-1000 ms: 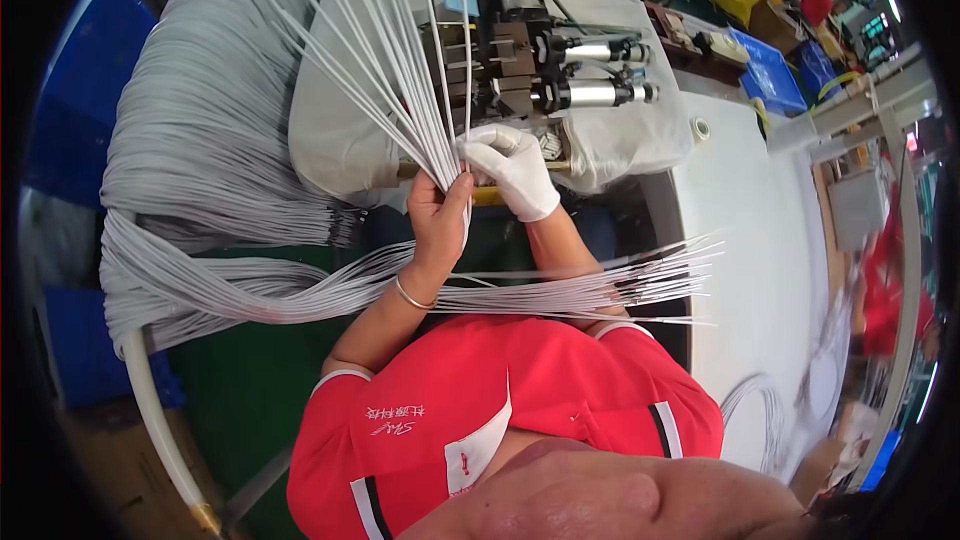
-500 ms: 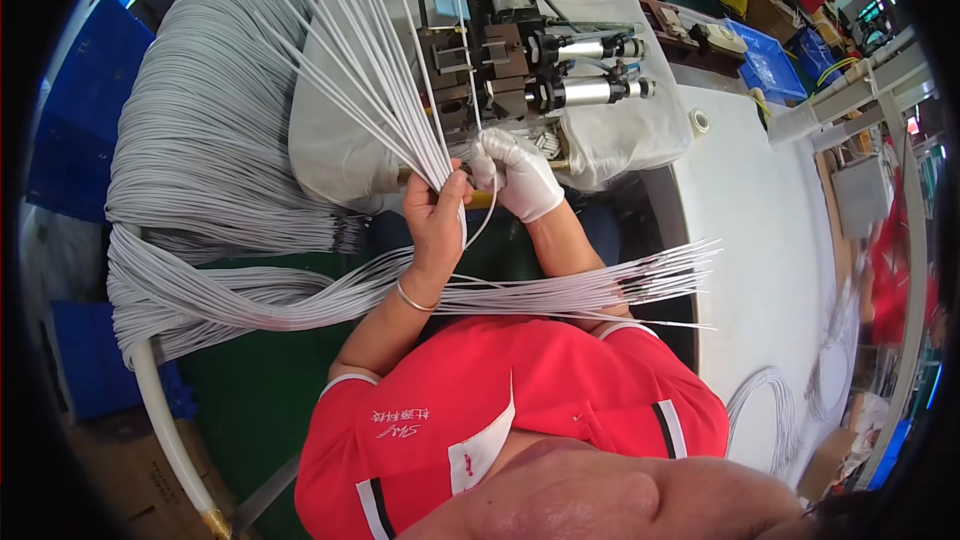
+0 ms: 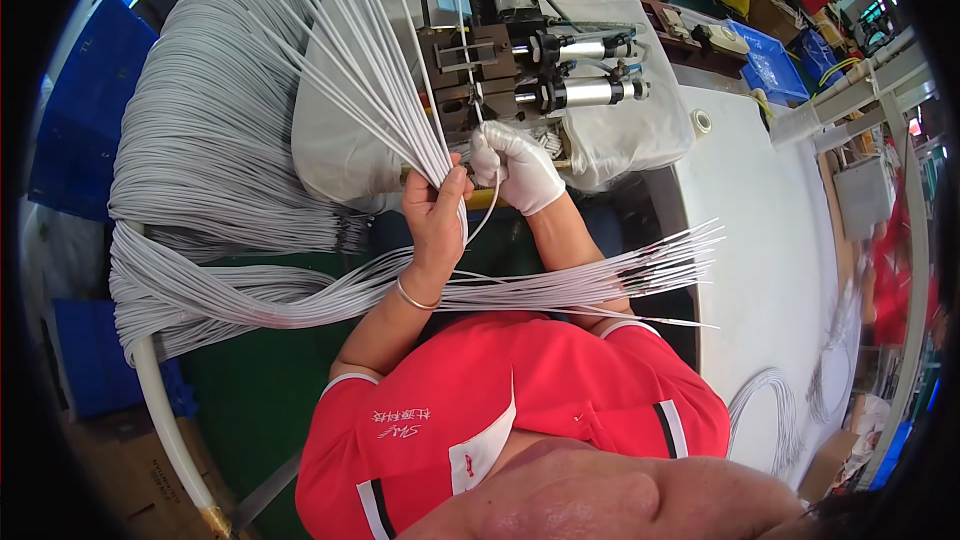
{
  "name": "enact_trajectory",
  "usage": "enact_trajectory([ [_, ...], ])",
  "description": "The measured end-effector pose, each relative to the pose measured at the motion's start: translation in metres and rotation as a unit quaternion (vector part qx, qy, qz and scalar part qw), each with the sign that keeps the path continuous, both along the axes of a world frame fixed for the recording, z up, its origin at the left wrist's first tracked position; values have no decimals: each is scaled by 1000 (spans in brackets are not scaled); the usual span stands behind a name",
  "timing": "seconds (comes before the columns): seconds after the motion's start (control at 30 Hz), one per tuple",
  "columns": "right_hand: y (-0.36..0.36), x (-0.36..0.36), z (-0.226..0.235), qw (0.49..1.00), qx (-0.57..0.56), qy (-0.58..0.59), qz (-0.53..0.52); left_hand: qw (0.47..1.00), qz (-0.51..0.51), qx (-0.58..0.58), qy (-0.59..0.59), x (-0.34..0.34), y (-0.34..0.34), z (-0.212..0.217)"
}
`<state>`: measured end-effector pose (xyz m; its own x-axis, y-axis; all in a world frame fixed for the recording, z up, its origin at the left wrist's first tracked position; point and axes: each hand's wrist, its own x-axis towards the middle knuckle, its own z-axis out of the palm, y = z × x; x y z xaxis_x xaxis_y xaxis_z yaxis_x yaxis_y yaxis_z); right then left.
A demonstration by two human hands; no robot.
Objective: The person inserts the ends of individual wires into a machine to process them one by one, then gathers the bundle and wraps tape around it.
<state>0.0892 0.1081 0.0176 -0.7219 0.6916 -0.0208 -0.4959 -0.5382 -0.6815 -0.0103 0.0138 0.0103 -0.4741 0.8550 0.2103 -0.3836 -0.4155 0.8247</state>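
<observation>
My left hand [image 3: 437,205], bare with a bangle at the wrist, is closed around a fanned bundle of white cables [image 3: 385,100]. In a white glove, my right hand [image 3: 517,168] pinches a single white cable [image 3: 497,195] in front of a machine [image 3: 473,65] with dark blocks. That cable runs up from the gloved fingers between the blocks and loops down toward my left hand. Across my forearms lies a thick hank of light grey cables [image 3: 560,290], its dark-marked ends pointing right.
A large mass of grey cables [image 3: 200,110] hangs over a pale pipe frame [image 3: 170,430] on the left. Silver air cylinders [image 3: 590,92] stick out on the machine's right. A white table [image 3: 760,220] at right carries coiled cable [image 3: 765,410]. A blue tray [image 3: 768,60] stands beyond.
The machine's dark blocks have shifted left around the cable, and a rod now shows at the lower cylinder. Both my hands stay almost in place with their cables.
</observation>
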Motion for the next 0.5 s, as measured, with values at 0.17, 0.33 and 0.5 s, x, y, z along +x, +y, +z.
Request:
enact_trajectory([
  [0.17, -1, 2, 3, 1000, 12, -26, -8, 1000, -2, -18, -25, -1, 1, 2],
  [0.33, -10, 4, 14, 995, 34, -74, -66, 999, 1, -32, -42, -5, 2, -3],
  [0.5, -11, 10, 15, 988, 88, -105, -72, 999, -1, -10, -44, -4, 2, -11],
])
